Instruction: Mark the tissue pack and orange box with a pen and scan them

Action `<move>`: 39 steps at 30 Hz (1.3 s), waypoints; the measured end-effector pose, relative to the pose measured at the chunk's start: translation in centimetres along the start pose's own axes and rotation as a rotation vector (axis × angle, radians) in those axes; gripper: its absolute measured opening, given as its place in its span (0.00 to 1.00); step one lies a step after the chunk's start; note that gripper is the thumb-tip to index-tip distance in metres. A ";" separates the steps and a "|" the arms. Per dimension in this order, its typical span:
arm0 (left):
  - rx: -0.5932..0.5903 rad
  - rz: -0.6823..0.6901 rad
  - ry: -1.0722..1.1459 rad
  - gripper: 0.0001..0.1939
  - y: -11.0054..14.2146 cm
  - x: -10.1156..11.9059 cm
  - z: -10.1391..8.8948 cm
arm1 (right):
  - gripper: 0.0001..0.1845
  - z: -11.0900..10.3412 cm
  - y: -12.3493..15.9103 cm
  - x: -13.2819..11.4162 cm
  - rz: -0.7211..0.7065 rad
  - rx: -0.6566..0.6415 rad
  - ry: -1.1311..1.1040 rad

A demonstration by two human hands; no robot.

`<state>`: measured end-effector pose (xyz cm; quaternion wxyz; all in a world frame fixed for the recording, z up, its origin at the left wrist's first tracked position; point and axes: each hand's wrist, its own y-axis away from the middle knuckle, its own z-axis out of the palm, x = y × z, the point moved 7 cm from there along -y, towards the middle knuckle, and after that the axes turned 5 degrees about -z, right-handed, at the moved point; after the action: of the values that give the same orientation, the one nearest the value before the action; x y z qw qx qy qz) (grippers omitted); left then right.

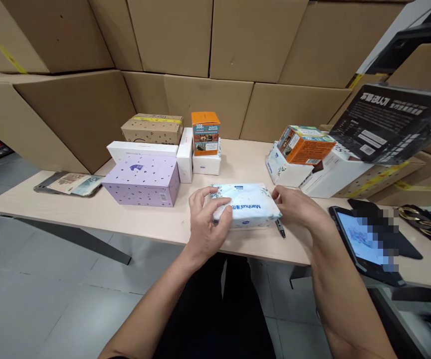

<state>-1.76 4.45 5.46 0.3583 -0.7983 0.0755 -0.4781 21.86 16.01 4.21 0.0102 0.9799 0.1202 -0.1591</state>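
Note:
A white and blue pack of tissues point(245, 199) lies flat near the table's front edge. My left hand point(210, 219) grips its left end, thumb and fingers spread over the top and side. At the opposite end, my right hand point(292, 204) has its fingers curled against the pack's corner, with the fingertips partly hidden. The dark tip of a pen point(281, 229) sticks out beside the pack, below my right hand.
A purple box point(140, 182), an orange box point(205, 134) and a cardboard box point(151, 128) stand at left. Another orange box point(307, 147) sits on a white pack point(286, 167) at right, near a black box point(391, 122) and a phone point(363, 239). Banknotes point(75, 183) lie far left.

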 end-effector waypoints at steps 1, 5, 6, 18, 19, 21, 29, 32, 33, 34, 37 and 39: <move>0.009 0.069 -0.009 0.07 0.0 0.5 -0.1 | 0.04 0.3 0.0 0.2 0.007 -0.041 0.023; 0.003 0.217 -0.023 0.08 -0.1 1.8 0.0 | 0.05 1.2 -0.1 0.1 -0.046 -0.091 0.010; -0.007 0.206 -0.032 0.08 -0.2 1.8 0.1 | 0.06 1.3 -0.2 0.0 -0.060 -0.096 0.004; -0.012 0.214 -0.088 0.07 -0.2 1.7 0.5 | 0.23 -3.9 0.6 -0.4 -0.068 0.539 -1.265; -0.013 0.211 -0.091 0.08 -0.2 1.7 0.6 | 0.22 -3.7 0.5 -0.7 -0.067 0.483 -1.318; -0.022 0.204 -0.089 0.08 -0.2 1.6 0.6 | 0.22 -3.5 0.3 -1.5 -0.079 0.366 -1.379; -0.010 0.159 -0.062 0.08 -0.3 1.0 0.5 | 0.24 -2.3 0.3 -7.8 -0.213 0.121 -1.400; -0.004 0.140 -0.057 0.08 -0.2 0.9 0.5 | 0.26 -1.5 0.3 -9.8 -0.272 0.099 -1.323; 0.000 0.134 -0.055 0.08 -0.1 0.9 0.4 | 0.26 -1.3 0.3 -10.2 -0.295 0.101 -1.287; 0.004 0.130 -0.051 0.08 -0.1 0.9 0.4 | 0.25 -1.2 0.4 -10.4 -0.311 0.106 -1.242; 0.006 0.122 -0.038 0.07 0.0 0.9 0.4 | 0.18 -1.2 0.7 -10.2 -0.300 0.180 -1.096; 0.002 0.115 -0.032 0.07 0.0 0.9 0.4 | 0.14 -1.5 1.1 -9.8 -0.290 0.265 -1.033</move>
<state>-0.98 4.24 5.97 0.3872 -0.7997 0.1151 -0.4441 13.57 12.77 8.65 -0.0774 0.7407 0.2123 -0.6327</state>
